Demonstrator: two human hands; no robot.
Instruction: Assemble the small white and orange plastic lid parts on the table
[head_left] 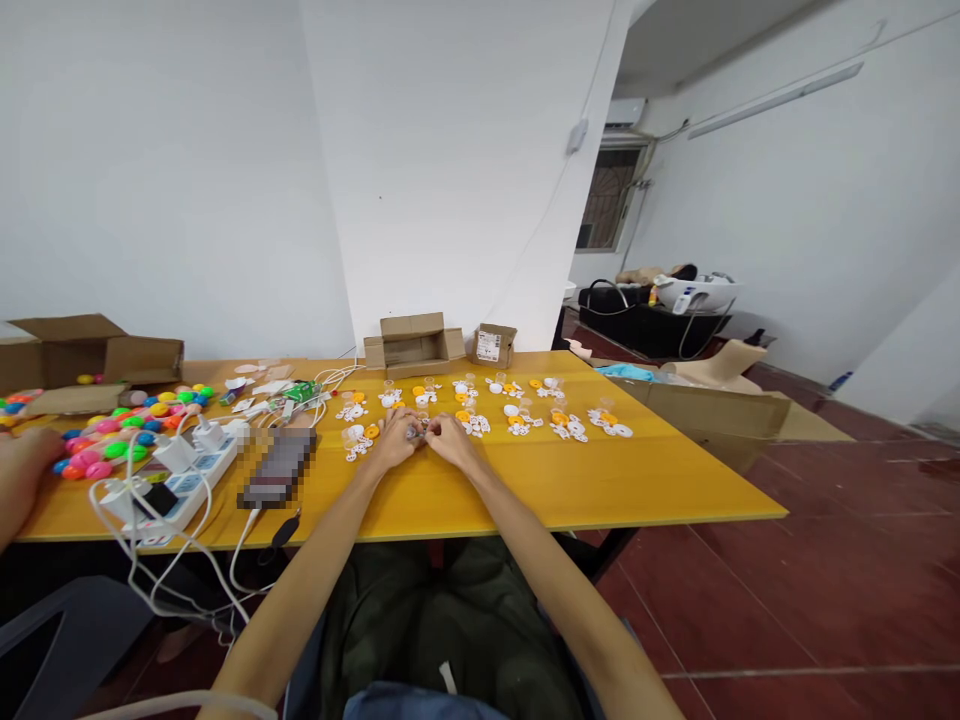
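Near the middle of the yellow table [600,480], my left hand [396,440] and my right hand [447,440] meet, their fingers closed around something small and greyish that I cannot make out. Around and behind them lie small groups of parts: orange rings [559,417], white discs with holes [574,430] and clear round cups [523,407]. One group with an orange piece [371,431] sits just left of my left hand. Another group of white pieces [475,425] is close to my right hand.
An open cardboard box [414,350] and a smaller box [493,345] stand at the back. To the left are a power strip [187,485] with cables, a phone [277,468], colourful balls [116,450] and another person's hand [26,465].
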